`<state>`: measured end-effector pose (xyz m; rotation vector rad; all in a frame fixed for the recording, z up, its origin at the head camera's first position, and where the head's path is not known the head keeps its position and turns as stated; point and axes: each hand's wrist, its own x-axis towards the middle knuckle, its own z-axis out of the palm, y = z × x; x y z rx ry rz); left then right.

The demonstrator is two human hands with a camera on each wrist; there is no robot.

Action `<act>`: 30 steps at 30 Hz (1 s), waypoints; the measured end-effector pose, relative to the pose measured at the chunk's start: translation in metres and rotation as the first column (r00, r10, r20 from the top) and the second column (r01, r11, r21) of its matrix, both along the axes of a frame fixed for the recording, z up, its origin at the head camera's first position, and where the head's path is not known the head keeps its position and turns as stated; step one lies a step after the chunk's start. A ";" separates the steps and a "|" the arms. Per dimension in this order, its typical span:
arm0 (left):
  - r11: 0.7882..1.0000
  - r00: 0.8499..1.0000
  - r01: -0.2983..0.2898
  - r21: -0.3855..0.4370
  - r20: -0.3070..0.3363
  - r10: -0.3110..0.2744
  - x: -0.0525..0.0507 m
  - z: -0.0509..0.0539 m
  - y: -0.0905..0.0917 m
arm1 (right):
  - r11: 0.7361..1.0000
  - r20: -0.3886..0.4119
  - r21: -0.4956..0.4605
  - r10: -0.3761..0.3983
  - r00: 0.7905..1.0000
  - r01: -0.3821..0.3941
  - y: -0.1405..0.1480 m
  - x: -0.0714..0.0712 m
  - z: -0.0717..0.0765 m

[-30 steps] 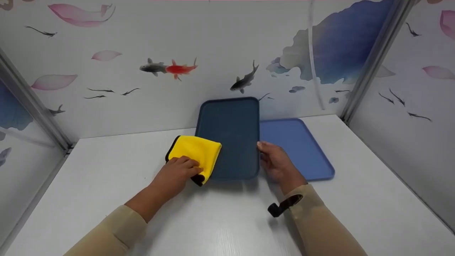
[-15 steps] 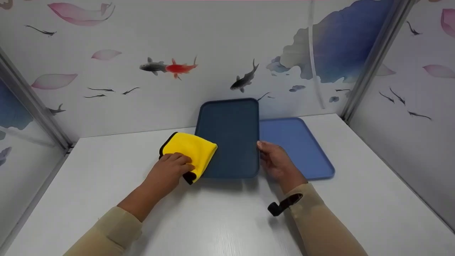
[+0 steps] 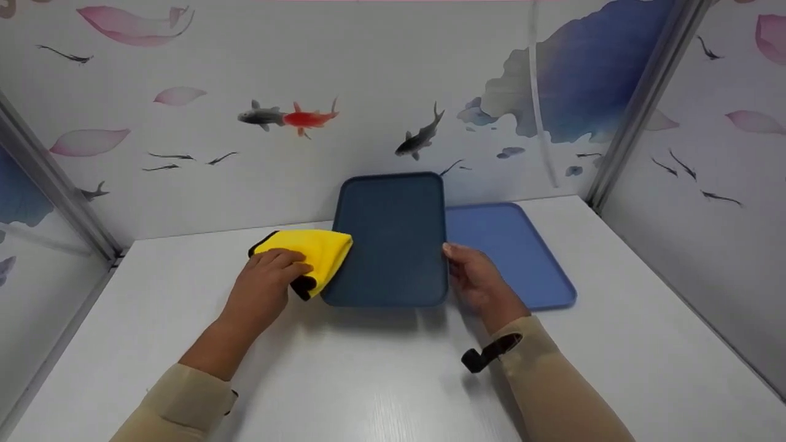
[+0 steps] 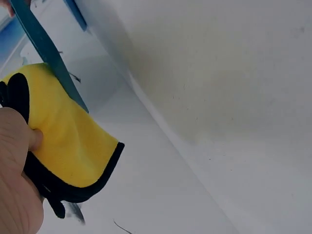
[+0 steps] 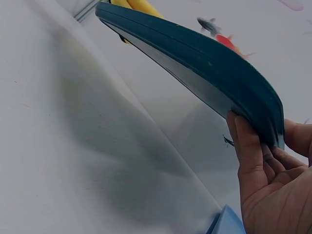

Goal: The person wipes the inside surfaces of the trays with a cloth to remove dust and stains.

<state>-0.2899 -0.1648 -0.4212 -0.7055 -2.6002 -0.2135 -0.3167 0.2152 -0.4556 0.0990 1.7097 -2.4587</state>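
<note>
A dark teal tray [image 3: 393, 245] is held up off the white table, tilted, its inner face towards me. My right hand [image 3: 482, 282] grips its right edge, thumb on the front and fingers behind, as the right wrist view shows at the tray's rim [image 5: 204, 58]. In my left hand [image 3: 261, 285] is a folded yellow cloth [image 3: 322, 248] with black edging. The cloth overlaps the tray's left edge. In the left wrist view, the thumb lies against the cloth [image 4: 73, 141], next to the tray's edge [image 4: 48, 53].
A lighter blue tray [image 3: 528, 258] lies flat on the white table [image 3: 381, 380] at the right, partly behind my right hand and the teal tray. A white wall [image 3: 184, 202] painted with fish and petals stands behind the table. A black band [image 3: 491, 353] is round the right wrist.
My left hand has moved left with the yellow cloth, from over the tray's lower left part out to its left edge. The right hand and the teal tray have stayed almost in place.
</note>
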 end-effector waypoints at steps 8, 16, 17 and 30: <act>0.988 0.995 -0.056 0.142 -0.071 0.066 0.001 0.004 -0.010 | 1.000 0.050 -0.002 0.002 0.999 -0.002 -0.004 -0.001 -0.001; 0.963 0.984 -0.096 0.253 -0.119 0.130 0.006 0.013 -0.018 | 0.996 0.092 0.093 0.004 0.996 -0.012 -0.006 -0.002 -0.004; 0.959 0.983 -0.099 0.267 -0.126 0.137 0.006 0.015 -0.019 | 0.994 0.099 0.109 0.003 0.995 -0.014 -0.006 -0.001 -0.004; 0.929 0.973 -0.142 0.342 -0.125 0.195 0.014 0.019 -0.025 | 0.983 0.142 0.180 0.007 0.990 -0.033 -0.009 -0.003 -0.012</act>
